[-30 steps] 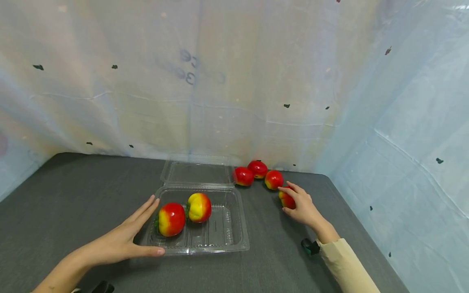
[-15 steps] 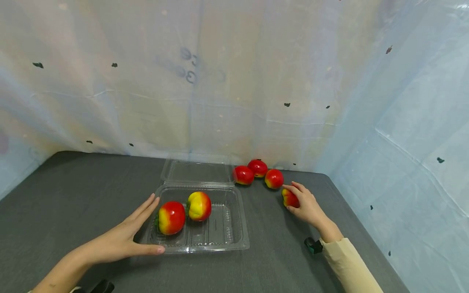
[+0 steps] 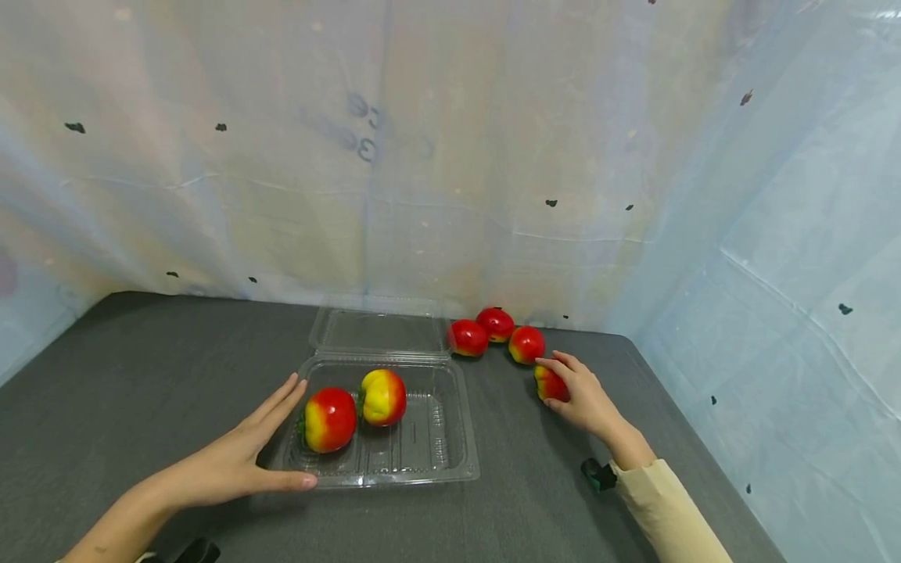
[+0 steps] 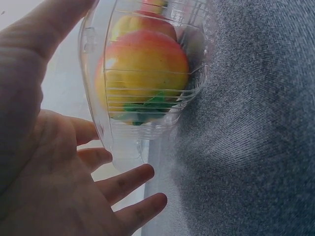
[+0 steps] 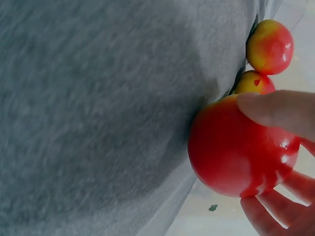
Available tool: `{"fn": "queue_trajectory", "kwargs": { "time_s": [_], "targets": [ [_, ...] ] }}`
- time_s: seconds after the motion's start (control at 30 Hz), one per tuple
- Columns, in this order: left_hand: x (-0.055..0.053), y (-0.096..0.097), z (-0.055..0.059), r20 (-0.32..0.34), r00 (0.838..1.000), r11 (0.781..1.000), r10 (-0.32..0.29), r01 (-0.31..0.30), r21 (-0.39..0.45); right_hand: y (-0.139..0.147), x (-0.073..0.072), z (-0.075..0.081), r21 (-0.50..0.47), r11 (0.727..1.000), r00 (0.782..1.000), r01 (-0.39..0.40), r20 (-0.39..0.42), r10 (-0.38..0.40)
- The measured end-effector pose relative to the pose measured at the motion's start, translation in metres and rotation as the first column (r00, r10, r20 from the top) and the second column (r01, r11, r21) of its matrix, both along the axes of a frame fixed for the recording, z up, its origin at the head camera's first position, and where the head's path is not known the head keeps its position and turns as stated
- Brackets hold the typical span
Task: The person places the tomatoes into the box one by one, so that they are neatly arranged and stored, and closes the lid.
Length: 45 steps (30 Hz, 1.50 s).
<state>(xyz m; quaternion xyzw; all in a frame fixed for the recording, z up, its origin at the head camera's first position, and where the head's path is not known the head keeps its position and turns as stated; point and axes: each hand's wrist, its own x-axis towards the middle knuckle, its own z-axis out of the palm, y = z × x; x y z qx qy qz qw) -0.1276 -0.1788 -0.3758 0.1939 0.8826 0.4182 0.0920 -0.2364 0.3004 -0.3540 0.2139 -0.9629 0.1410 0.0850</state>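
Observation:
In the head view my right hand [image 3: 583, 400] grips a round red-and-yellow fruit [image 3: 549, 384] on the right side of the table. The right wrist view shows my thumb on one side of this glossy fruit [image 5: 241, 147] and my fingers on the other, with the fruit close over the grey cloth. My left hand [image 3: 225, 461] spreads straight fingers along the left edge of a clear plastic clamshell box [image 3: 439, 473], thumb at its front left corner. Two more such fruits, one at left [image 3: 329, 421] and one behind it [image 3: 383, 397], lie inside; green leaves show through the wall [image 4: 147, 105].
The box's lid [image 3: 383, 332] lies folded back toward the plastic sheet wall [image 3: 450, 195]. Right of the lid sit three loose fruits: one beside it [image 3: 468, 338], one at the back [image 3: 496, 324] and one nearest my right hand [image 3: 526, 345]. Grey cloth [image 3: 176, 367] covers the table.
My right hand, with the fruit, shifted slightly right and then back left. The left hand, the box and the other fruits have stayed put.

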Motion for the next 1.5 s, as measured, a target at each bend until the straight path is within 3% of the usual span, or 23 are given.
{"fn": "queue_trajectory", "kwargs": {
  "time_s": [0.8,1.5],
  "targets": [
    [-0.001,-0.001,0.000,0.005,1.000,1.000,0.000,0.000,-0.008,-0.027,0.005,0.011,-0.061,0.995,0.997,-0.081,-0.021,0.079],
    [0.001,0.000,0.000,0.002,1.000,1.000,0.005,-0.005,-0.002,-0.059,0.013,0.022,-0.168,0.962,0.975,-0.216,-0.095,0.202]
  ]
}}
